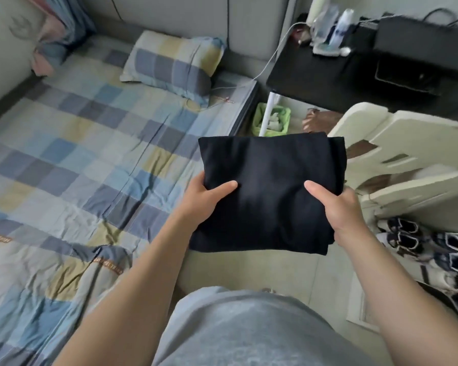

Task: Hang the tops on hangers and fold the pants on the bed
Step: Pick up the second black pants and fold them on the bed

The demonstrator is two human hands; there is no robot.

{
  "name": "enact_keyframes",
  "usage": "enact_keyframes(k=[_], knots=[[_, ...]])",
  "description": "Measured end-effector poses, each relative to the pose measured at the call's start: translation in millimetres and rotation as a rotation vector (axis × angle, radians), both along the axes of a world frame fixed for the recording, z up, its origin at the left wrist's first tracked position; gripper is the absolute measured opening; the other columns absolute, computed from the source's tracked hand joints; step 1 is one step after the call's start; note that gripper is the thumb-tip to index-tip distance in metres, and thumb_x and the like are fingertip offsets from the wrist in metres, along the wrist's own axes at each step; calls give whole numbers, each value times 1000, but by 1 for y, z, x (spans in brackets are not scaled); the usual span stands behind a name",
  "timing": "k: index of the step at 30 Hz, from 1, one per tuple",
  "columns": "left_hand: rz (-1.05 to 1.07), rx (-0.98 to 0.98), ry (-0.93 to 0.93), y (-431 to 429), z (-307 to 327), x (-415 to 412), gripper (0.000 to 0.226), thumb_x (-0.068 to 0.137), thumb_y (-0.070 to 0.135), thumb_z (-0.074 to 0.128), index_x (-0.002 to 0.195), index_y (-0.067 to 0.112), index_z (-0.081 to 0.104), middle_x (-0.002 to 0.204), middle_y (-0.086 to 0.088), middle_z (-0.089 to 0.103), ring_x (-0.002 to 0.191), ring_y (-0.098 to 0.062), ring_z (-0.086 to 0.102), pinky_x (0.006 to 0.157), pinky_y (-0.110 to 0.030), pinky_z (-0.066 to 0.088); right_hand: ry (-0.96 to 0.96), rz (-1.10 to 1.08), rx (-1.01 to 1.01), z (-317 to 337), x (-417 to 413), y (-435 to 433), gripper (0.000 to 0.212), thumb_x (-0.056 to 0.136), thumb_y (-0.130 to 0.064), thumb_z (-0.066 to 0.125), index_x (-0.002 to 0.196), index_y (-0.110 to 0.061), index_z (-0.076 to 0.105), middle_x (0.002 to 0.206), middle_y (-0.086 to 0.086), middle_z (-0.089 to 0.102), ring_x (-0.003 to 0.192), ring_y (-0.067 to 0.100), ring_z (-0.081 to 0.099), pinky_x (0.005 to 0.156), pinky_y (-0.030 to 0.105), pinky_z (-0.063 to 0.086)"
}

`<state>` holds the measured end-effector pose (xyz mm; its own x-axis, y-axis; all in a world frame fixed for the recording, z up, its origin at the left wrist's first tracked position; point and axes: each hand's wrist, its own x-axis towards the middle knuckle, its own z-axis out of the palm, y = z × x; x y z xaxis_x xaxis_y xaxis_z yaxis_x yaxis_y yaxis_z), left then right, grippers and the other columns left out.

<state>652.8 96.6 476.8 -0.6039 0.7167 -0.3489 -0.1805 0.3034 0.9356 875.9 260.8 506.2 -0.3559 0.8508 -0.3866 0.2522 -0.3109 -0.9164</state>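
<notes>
A folded black garment (270, 186), a thick square bundle, is held in the air beside the right edge of the bed (77, 159). My left hand (204, 202) grips its left side with the thumb on top. My right hand (339, 207) grips its right side the same way; the fingers of both hands are hidden under the cloth. The bed carries a blue, grey and yellow checked sheet, and no other clothes or hangers show on it.
A checked pillow (172, 62) lies at the head of the bed. A dark nightstand (328, 75) holds bottles and a black bag. A green bin (273, 122), a white folded frame (397, 159) and several shoes (434, 244) stand on the floor at right.
</notes>
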Motion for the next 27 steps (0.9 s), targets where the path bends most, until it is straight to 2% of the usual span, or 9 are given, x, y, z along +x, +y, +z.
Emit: enact_keyframes(k=[2,5,9,14,15,17,22,25,27], knots=[[-71,30,32,37,16,26,42,73,43,83,111,30,71,105,7,77,98,-14,74,84,-36,59,22,-58,11,12,34,27,35,65,-40,85,94,-24,76,95,-9,78,83,12,75,62,27,59],[-164,49,91,90,42,59,44,73,48,82,112,34,69,103,15,76,92,-4,73,72,-18,57,48,-147,24,27,81,59,41,63,-43,85,99,-25,75,97,-8,78,85,12,75,63,28,59],[-294,84,161,166,68,94,50,70,51,81,115,34,68,105,17,75,97,-4,72,82,-26,57,69,-297,62,42,134,98,42,63,-45,84,97,-24,74,91,-13,77,79,7,74,55,19,56],[-486,190,245,276,91,133,41,75,46,82,112,36,67,106,20,74,98,1,70,72,-11,55,123,-503,88,52,187,151,33,53,-52,84,83,-41,77,88,-12,78,78,8,75,55,23,56],[-532,214,263,301,95,141,39,76,45,82,110,37,67,106,21,74,98,2,70,72,-10,54,130,-554,101,53,197,162,35,52,-52,84,85,-39,77,89,-12,78,79,9,75,56,24,57],[-626,258,288,351,105,161,35,77,43,83,108,40,67,107,21,74,99,2,69,74,-11,55,117,-666,118,55,217,185,45,54,-53,84,91,-30,75,93,-10,78,82,12,75,61,30,59],[-885,341,263,475,125,219,35,80,37,83,111,34,67,107,18,74,100,-1,70,80,-21,56,61,-912,159,67,264,245,51,62,-51,79,104,-26,66,109,-7,73,104,23,68,90,46,57],[-1041,336,233,535,130,256,36,79,39,82,112,37,66,108,20,73,99,0,70,80,-20,56,102,-1040,159,70,291,267,37,70,-43,81,103,-34,66,109,-9,73,104,22,68,83,44,59],[-1140,329,213,568,129,283,37,78,41,82,111,40,65,108,22,73,98,1,70,74,-16,57,119,-1114,160,68,307,275,39,69,-44,81,105,-38,66,110,-10,73,103,20,69,78,40,59]])
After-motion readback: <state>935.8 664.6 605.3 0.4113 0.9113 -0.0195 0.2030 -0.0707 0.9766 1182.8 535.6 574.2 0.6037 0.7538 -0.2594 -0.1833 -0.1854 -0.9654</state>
